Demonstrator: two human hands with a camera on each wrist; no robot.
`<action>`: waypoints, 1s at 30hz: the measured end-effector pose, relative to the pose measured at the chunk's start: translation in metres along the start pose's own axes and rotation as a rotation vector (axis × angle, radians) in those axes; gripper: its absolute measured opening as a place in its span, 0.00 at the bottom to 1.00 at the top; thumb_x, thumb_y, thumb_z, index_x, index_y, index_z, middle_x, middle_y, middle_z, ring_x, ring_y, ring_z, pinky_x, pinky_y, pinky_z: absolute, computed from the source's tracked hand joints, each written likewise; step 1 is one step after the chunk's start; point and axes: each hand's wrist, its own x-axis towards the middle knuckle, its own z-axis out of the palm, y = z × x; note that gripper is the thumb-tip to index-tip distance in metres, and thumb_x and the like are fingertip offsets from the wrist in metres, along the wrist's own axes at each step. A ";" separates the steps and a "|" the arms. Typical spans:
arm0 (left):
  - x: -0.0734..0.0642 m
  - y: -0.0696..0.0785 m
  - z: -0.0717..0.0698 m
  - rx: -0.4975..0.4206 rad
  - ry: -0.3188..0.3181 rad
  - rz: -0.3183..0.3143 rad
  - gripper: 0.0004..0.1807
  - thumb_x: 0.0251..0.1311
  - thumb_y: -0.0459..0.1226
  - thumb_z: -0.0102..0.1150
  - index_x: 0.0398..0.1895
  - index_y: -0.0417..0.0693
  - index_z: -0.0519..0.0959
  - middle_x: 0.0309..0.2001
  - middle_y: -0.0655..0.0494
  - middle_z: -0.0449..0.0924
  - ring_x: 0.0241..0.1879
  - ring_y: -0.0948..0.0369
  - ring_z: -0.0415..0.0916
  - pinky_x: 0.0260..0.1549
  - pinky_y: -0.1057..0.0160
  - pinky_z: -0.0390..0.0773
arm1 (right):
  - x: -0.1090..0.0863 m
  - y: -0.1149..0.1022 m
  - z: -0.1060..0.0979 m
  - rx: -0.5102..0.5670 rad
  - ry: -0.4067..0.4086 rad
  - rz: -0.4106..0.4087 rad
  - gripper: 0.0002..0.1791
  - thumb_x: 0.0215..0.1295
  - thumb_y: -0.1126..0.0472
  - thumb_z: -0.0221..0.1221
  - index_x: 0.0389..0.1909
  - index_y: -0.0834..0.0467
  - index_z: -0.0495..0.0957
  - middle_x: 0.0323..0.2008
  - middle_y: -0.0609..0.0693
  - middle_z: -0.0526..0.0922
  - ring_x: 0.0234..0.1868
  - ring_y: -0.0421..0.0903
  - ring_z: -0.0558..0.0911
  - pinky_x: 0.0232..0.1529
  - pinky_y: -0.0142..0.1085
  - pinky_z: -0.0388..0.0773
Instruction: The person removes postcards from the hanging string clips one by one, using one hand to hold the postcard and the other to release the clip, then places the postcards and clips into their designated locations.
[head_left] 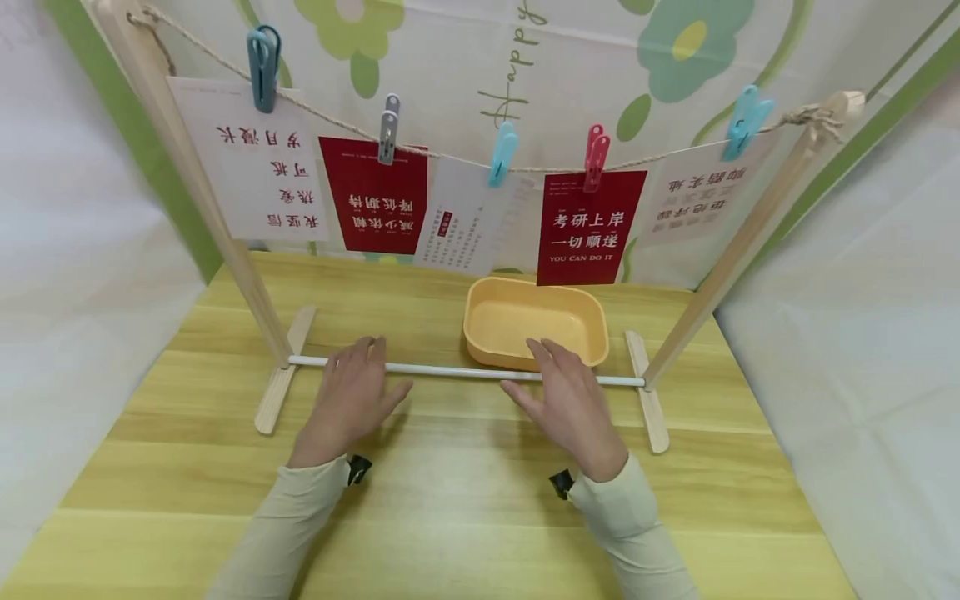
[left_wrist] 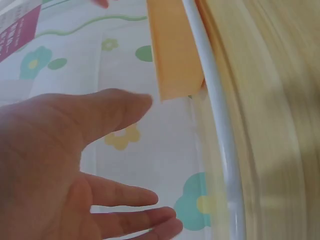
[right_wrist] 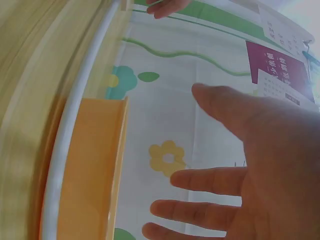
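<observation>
My left hand (head_left: 354, 393) hovers near the left part of a white rod (head_left: 450, 370), fingers extended and holding nothing. My right hand (head_left: 567, 402) is near the front right of a yellow plastic basin (head_left: 480, 333), its fingers spread and nothing between them. In the left wrist view the thumb (left_wrist: 115, 111) stands apart from the other fingers. The right wrist view shows the right fingers (right_wrist: 200, 212) straight and separated. Behind the rod, cards hang from a twine line: a red card (head_left: 581, 225) under a pink clothespin (head_left: 596, 157), and another red card (head_left: 378, 200) under a grey clothespin (head_left: 388, 129).
A wooden frame with a left post (head_left: 198, 179) and right post (head_left: 738, 237) holds the twine. White cards (head_left: 255, 167) hang under a dark teal clothespin (head_left: 264, 71) and light blue clothespins (head_left: 502, 154). A flowered cloth (head_left: 450, 58) hangs behind the wooden table (head_left: 450, 517).
</observation>
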 end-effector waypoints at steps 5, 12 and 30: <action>-0.001 -0.001 -0.006 -0.079 0.052 0.016 0.40 0.73 0.49 0.63 0.70 0.22 0.67 0.67 0.26 0.72 0.66 0.33 0.73 0.66 0.34 0.76 | 0.004 -0.001 -0.006 0.052 0.033 -0.023 0.38 0.70 0.40 0.67 0.69 0.63 0.76 0.61 0.62 0.84 0.60 0.61 0.85 0.59 0.57 0.85; 0.001 -0.001 -0.016 -0.239 0.076 -0.023 0.34 0.75 0.47 0.61 0.69 0.26 0.72 0.65 0.29 0.76 0.64 0.35 0.76 0.63 0.35 0.79 | 0.011 -0.008 -0.016 0.300 0.048 -0.030 0.27 0.69 0.50 0.71 0.60 0.63 0.82 0.55 0.61 0.88 0.53 0.56 0.89 0.54 0.52 0.88; 0.000 -0.019 -0.037 -0.828 0.272 -0.094 0.27 0.77 0.48 0.58 0.70 0.41 0.76 0.65 0.44 0.80 0.65 0.51 0.79 0.59 0.70 0.82 | 0.033 -0.033 -0.050 0.422 0.089 -0.140 0.23 0.65 0.55 0.74 0.57 0.60 0.84 0.50 0.54 0.90 0.49 0.49 0.89 0.49 0.49 0.90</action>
